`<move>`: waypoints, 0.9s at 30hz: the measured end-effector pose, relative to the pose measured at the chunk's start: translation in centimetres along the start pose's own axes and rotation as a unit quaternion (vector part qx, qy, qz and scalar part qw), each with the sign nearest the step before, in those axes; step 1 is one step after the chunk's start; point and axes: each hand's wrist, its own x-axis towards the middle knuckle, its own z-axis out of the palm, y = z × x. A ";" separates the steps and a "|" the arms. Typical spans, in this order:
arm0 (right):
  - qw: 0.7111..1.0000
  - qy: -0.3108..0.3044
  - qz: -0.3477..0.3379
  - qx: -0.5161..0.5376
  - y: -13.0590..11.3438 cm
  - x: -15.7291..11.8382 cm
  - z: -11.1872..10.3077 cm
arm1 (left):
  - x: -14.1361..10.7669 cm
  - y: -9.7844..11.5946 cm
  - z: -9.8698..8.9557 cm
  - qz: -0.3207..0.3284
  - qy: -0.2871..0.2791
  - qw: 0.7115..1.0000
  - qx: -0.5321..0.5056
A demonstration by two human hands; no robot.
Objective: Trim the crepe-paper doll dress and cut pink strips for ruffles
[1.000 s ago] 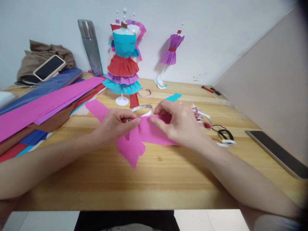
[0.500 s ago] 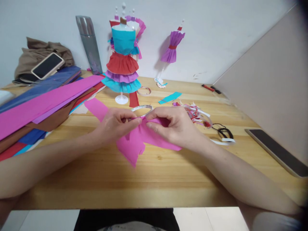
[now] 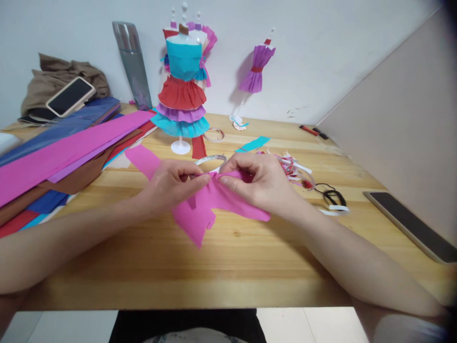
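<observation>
Between my hands hangs a pink crepe paper strip (image 3: 194, 219), its upper edge gathered into small folds. My left hand (image 3: 171, 183) pinches that edge with thumb and forefinger. Close beside it, my right hand (image 3: 259, 183) is closed on the same edge, thumb below and forefinger above. Part of the strip droops toward the table, and another part runs under my right palm. A roll of patterned tape (image 3: 210, 159) lies just behind my fingertips, partly hidden. Another pink paper piece (image 3: 143, 159) shows behind my left hand.
Small dress forms in paper dresses stand at the back, one in a tiered dress (image 3: 182, 95), another in purple (image 3: 257, 69). Coloured paper sheets (image 3: 71, 147) are stacked left, near a thermos (image 3: 134, 66) and phone (image 3: 70, 96). Scraps (image 3: 289, 164), a black cord (image 3: 333, 195) and another phone (image 3: 410, 224) lie right.
My right hand has shifted slightly right, its forefinger drawn back from the left fingertips. The pink paper's right part has risen and turned a little. My left hand stays nearly still.
</observation>
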 end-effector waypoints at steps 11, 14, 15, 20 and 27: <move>0.999 0.017 0.026 -0.031 -0.1 0.0 0.5 | -0.1 0.2 0.0 -0.004 -0.001 1.000 0.018; 0.999 0.018 0.034 -0.028 -0.1 0.0 0.5 | -0.2 0.2 0.0 -0.008 -0.001 1.000 0.024; 0.999 0.017 0.036 -0.028 -0.1 0.0 0.6 | -0.2 0.2 0.0 -0.008 0.000 1.000 0.024; 0.999 0.020 0.044 -0.023 0.1 0.1 0.6 | -0.1 0.2 0.1 -0.010 -0.005 1.000 0.020; 0.998 0.024 0.052 -0.038 0.0 0.1 0.7 | -0.1 0.3 0.2 -0.015 0.004 1.000 0.025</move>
